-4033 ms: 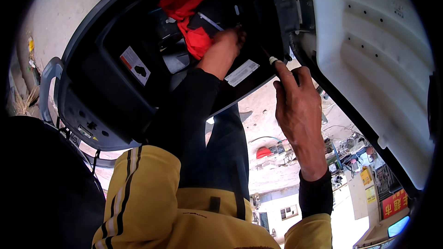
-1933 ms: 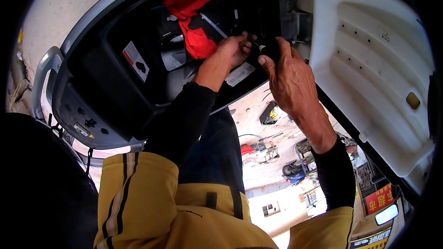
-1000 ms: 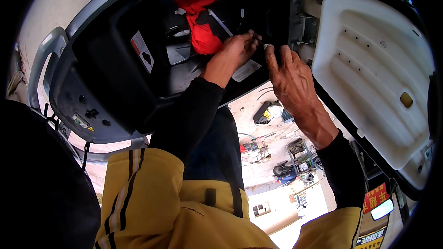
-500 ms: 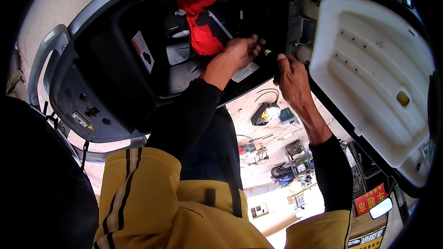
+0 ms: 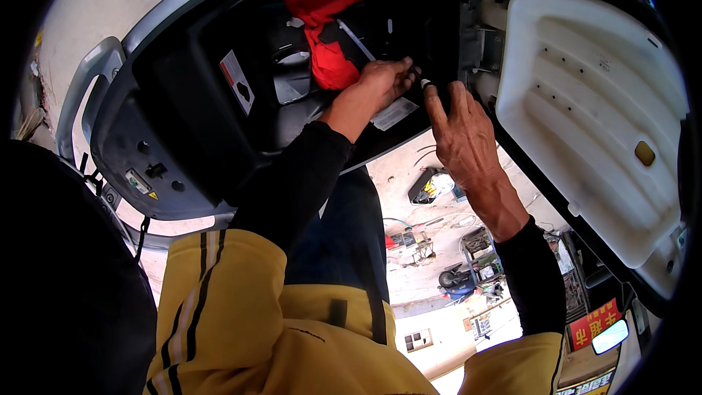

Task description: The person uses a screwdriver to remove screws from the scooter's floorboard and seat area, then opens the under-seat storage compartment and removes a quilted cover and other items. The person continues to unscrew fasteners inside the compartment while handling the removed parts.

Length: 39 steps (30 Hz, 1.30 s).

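Observation:
My left hand reaches into a dark storage compartment, its fingertips pinched together near the right wall. Whatever they hold is too small and dark to make out. Just right of it, my right hand is at the compartment's near right rim. Its index finger lies along a small dark piece with a pale tip, and the other fingers partly hide this piece. The tip points toward my left fingertips. Beside my left hand lie a red cloth and a thin whitish stick.
A hinged lid with a white inner side stands open on the right. A grey grab rail curves at the left. Below, on the pale ground, are a black tray and a tool cart. A mirror is at lower right.
My right hand has turned over, and its fingers now stretch forward along the dark piece where the thumb was pressing. My left hand stays nearly in place. The view has shifted slightly.

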Motion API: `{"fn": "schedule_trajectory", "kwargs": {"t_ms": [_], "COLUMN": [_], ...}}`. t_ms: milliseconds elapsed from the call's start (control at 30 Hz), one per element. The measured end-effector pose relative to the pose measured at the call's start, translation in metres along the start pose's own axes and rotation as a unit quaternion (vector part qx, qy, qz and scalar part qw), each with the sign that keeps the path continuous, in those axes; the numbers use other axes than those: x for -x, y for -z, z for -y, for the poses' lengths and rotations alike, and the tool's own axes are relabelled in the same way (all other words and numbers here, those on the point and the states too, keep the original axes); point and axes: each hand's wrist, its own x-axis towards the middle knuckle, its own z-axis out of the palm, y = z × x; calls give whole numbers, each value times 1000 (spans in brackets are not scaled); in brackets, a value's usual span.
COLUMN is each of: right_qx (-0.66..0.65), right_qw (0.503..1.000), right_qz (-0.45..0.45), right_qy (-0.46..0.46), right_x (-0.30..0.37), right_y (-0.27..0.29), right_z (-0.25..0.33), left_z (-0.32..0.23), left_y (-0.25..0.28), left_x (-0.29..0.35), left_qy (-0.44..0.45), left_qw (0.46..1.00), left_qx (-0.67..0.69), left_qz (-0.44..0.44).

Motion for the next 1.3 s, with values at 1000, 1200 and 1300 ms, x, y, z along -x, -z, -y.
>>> {"fn": "schedule_trajectory", "kwargs": {"t_ms": [1000,1200,1300], "right_qx": [-125,-95,-143], "right_qw": [986,953,976], "right_qz": [31,143,-22], "right_qy": [-108,-248,-160], "right_x": [-9,-15,-8], "right_y": [8,7,-1], "right_z": [-3,-5,0], "left_z": [-34,-25,-20], "left_y": [42,55,57], "left_x": [-52,-53,-54], "left_qy": [-436,-489,-528], "left_qw": [327,315,331], "left_qx": [-838,-812,-779], "left_qz": [-38,-46,-62]}}
